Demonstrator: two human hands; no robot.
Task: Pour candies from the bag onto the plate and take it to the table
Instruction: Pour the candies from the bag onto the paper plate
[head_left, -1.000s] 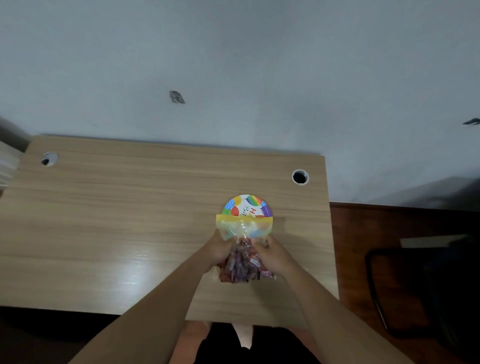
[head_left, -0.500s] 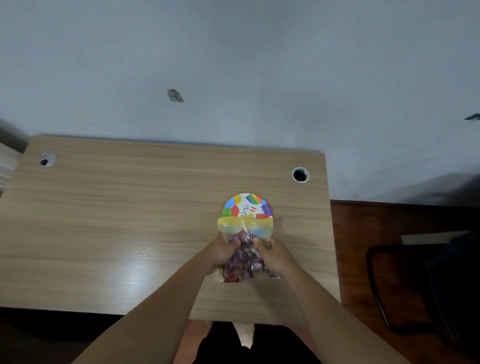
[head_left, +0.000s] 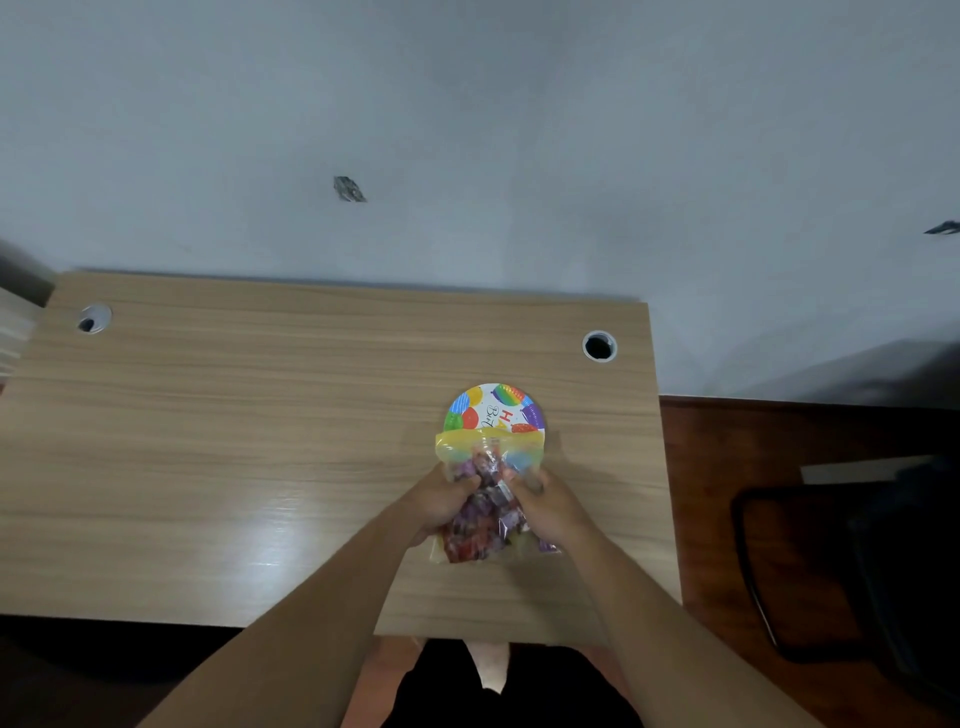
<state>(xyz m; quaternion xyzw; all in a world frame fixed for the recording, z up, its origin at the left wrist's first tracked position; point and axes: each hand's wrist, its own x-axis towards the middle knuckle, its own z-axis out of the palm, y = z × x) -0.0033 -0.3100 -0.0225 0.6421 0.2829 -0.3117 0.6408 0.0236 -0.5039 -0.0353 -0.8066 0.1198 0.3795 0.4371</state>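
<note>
A clear bag full of purple and red wrapped candies, with a yellow band at its mouth, is held over the near half of a small birthday plate printed with coloured balloons. My left hand grips the bag's left side and my right hand grips its right side. The bag's mouth points away from me and lies over the plate. Candies have crowded up toward the yellow band. The plate's near part is hidden by the bag.
The plate rests on a light wooden desk against a grey wall. Cable holes sit at the desk's back left and back right. A dark chair stands on the brown floor to the right.
Both hands have tipped the bag's rear end up a little, and the candies have slid forward toward the yellow mouth over the plate.
</note>
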